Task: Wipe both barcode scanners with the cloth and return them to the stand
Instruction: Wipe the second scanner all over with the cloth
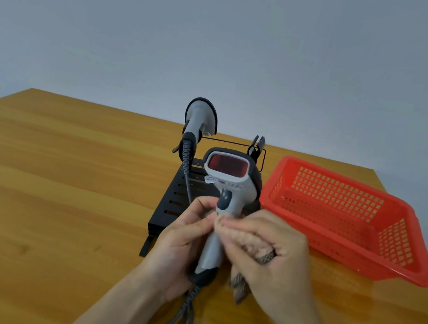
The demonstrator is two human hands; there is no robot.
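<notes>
The left hand is wrapped around the lower grip of a grey-and-white plastic barcode scanner. It holds the unit upright over the near end of the black slotted metal stand, red window facing the person. The right hand clasps a bunched grey patterned cloth and presses it against the right side of the grip, just below the dark trigger. The two hands meet on the grip. The second scanner, of the same grey plastic, sits in the left cradle of the stand, near the far edge of the wooden table; the right cradle is vacant. A red perforated plastic basket lies just beside the stand, toward the right edge. Wiping of the held unit appears to be in progress; whether the second scanner has been wiped cannot be told. Hazards: the grey cable trails off the near edge and may catch when the unit is lifted to its cradle. The coiled cable of the second scanner passes close to the left fingers, and a snag there could drag that unit from the stand. Side pressure from the cloth may twist the grip within a one-handed hold.
</notes>
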